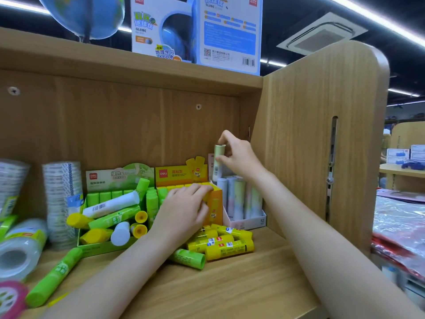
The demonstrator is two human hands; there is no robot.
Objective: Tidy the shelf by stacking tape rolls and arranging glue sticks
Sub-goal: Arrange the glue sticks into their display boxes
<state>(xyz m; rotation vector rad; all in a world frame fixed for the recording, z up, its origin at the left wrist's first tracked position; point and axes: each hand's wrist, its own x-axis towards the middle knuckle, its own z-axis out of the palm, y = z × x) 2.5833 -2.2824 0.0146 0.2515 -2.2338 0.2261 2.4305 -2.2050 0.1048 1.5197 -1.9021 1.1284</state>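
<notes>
Wood-grain shelf (230, 284) fills your view, with a globe box (195, 31) standing on the board above it. At the far left, clear tape rolls lie on their sides (20, 249) beside an upright tape stack (62, 203). A loose green glue stick (54, 277) lies slanted on the shelf in front. Next comes the green display box (103, 247), holding upright green sticks at the back and a jumble of white, green and yellow sticks lying across them. Your left hand (184, 210) rests palm-down on the orange display box (215, 203), fingers curled over its rim; whether it grips anything, you cannot tell. Below it, yellow glue sticks (227, 247) lie piled on the shelf beside another green one. Your right hand (239, 155) pinches a pastel glue stick (218, 162) by its cap, upright, just above the pale display box (247, 223) of matching sticks in the shelf's right corner. Beyond the side panel, more store shelving shows.
</notes>
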